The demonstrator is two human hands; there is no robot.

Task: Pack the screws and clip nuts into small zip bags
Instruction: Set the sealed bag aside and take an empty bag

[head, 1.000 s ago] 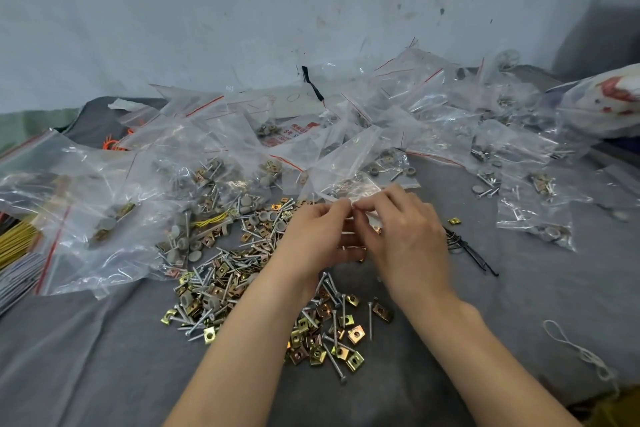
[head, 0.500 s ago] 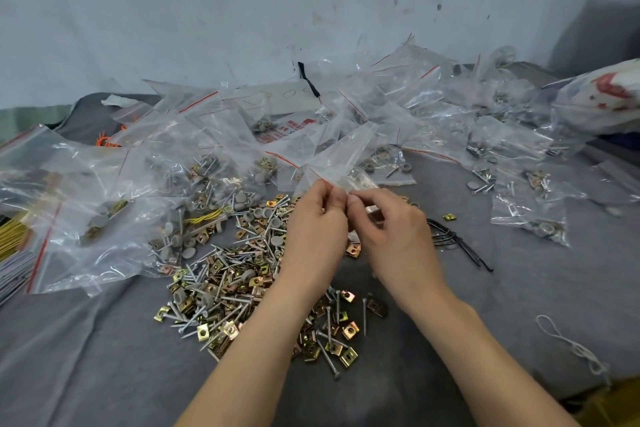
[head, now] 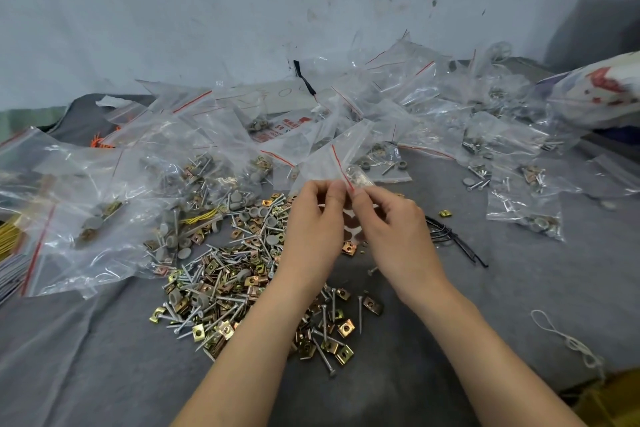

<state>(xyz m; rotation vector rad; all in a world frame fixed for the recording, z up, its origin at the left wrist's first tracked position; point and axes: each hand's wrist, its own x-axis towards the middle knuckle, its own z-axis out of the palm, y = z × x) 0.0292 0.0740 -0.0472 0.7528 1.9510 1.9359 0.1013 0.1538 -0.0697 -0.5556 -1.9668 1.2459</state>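
Note:
A small clear zip bag [head: 330, 159] with a red seal line stands up above the pile, held at its lower part. My left hand [head: 313, 222] pinches it on the left side and my right hand [head: 391, 229] pinches it on the right, fingertips nearly touching. Below and left of my hands spreads a loose heap of silver screws [head: 221, 274] mixed with brass-coloured clip nuts [head: 346, 328] and grey round caps [head: 235, 199]. What the bag holds is hard to tell through the plastic.
Filled zip bags [head: 523, 204] lie scattered at the back and right; large clear bags [head: 76, 218] of parts cover the left. Black cable ties [head: 453, 239] lie right of my hands, a white string loop [head: 571, 345] at the front right. Everything rests on grey cloth [head: 86, 357].
Both hands have risen away from me with the small bag, which now stands more upright with its red seal line showing above my fingertips.

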